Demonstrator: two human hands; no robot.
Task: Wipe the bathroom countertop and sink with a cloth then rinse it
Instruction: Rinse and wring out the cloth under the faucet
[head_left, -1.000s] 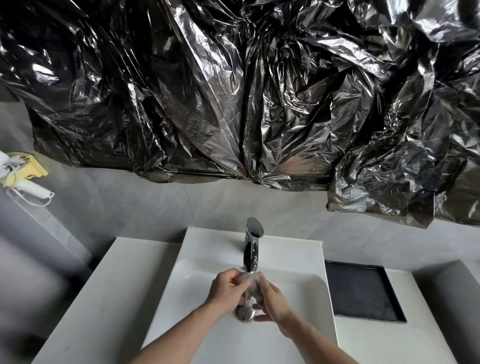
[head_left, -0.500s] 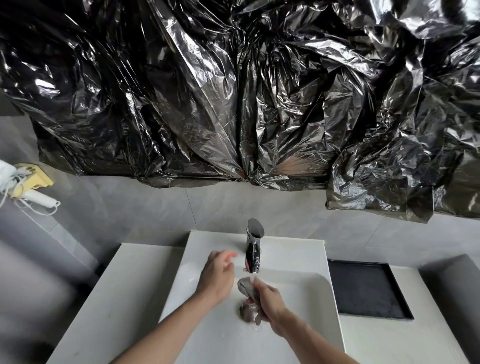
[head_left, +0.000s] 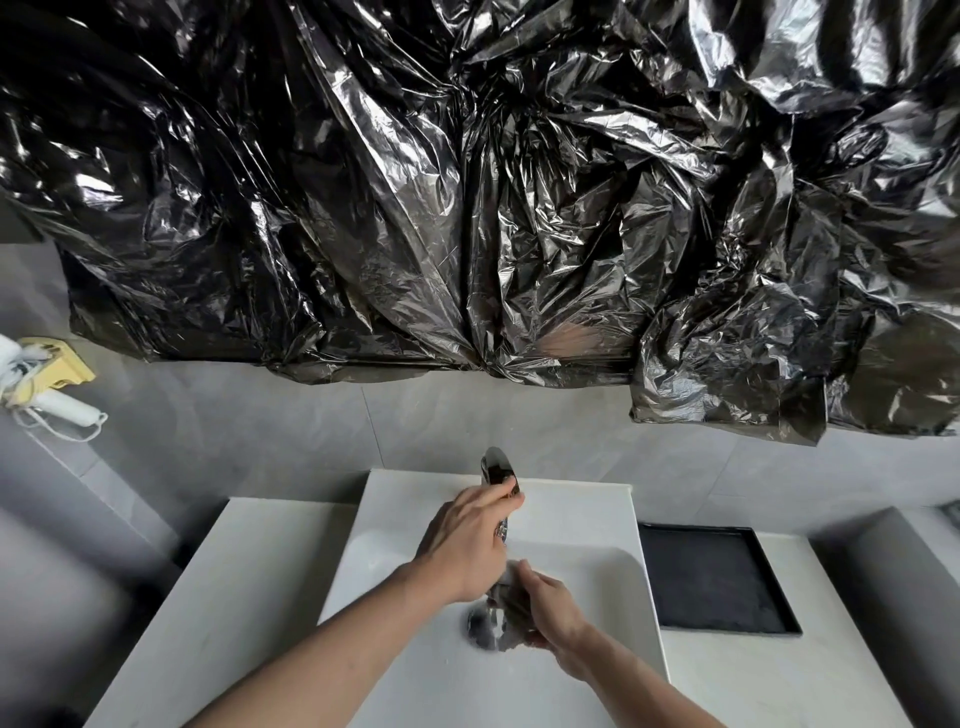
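A white sink (head_left: 587, 519) sits in a white countertop (head_left: 228, 597). A chrome faucet (head_left: 497, 467) stands at the back of the basin. My left hand (head_left: 465, 540) reaches up to the faucet, its fingers lying against the faucet's front; whether they curl round it I cannot tell. My right hand (head_left: 545, 610) grips a wet greyish cloth (head_left: 504, 603), bunched up over the drain (head_left: 480, 626) below the spout. Water on the cloth is blurred.
A black square tray (head_left: 717, 577) lies on the counter right of the sink. Crumpled black plastic sheeting (head_left: 467, 182) covers the wall above. A white hair dryer with a yellow holder (head_left: 47, 374) hangs on the left wall. A grey ledge (head_left: 893, 597) rises at the right.
My left hand let go of the cloth and moved up to the faucet. My right hand stayed over the drain holding the cloth alone.
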